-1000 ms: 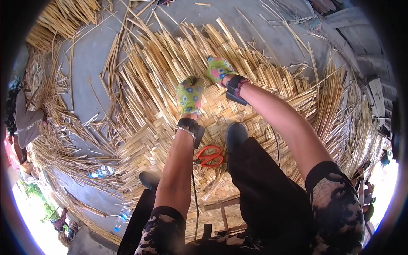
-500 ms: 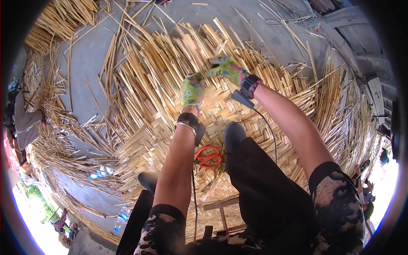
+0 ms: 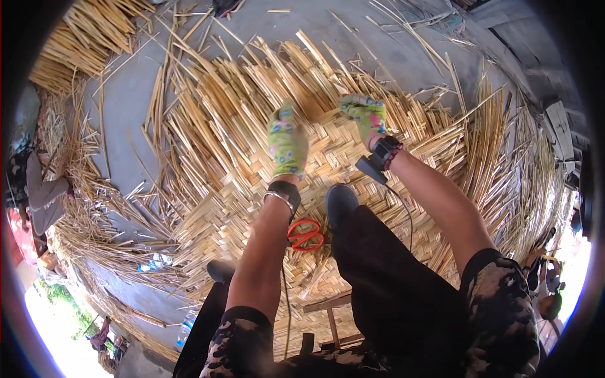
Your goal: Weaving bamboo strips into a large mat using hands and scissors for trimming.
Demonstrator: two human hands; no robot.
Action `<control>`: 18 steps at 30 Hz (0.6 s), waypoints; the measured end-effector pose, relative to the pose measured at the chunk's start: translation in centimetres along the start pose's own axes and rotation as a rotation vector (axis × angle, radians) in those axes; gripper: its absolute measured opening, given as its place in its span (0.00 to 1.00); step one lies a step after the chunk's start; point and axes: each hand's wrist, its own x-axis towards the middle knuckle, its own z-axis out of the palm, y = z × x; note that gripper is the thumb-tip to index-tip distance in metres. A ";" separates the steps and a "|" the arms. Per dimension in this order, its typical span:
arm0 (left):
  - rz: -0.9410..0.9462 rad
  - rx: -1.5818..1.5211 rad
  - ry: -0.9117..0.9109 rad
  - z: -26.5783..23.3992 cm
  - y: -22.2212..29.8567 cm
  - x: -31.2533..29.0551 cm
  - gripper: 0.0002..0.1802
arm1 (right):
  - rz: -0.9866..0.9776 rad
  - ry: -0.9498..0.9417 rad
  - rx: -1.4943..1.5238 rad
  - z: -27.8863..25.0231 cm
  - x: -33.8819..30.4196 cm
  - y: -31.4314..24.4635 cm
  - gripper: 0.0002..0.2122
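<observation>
A woven mat of split reeds (image 3: 315,148) spreads under and ahead of me, its far edge fanning into loose flattened reed strips (image 3: 217,101). My left hand (image 3: 288,143), in a green flowered glove, is over the far part of the weave; motion smears its fingers. To its right, my right hand (image 3: 367,118), gloved alike, has its fingers curled in, close above the reed strips; whatever they hold, if anything, is hidden. A broad brownish strip (image 3: 309,104) lies between the two hands. Both wrists wear dark bands with small devices.
Orange-handled scissors (image 3: 305,235) lie on the mat near my shoe (image 3: 342,203). A low wooden stool (image 3: 328,303) is by my legs. Reed bundles (image 3: 88,44) are piled at the far left. Plastic bottles (image 3: 156,261) lie leftward. Another person's limb (image 3: 45,192) shows at the left edge.
My hands have drawn apart: the right moved right and slightly nearer, its fingers now curled. The left stays about where it was, now blurred. The broad strip between them shows more fully.
</observation>
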 end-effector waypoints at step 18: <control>-0.099 0.215 -0.336 0.7 4.4 2.8 0.12 | -0.234 -0.315 -1.382 2.1 7.7 -1.0 0.20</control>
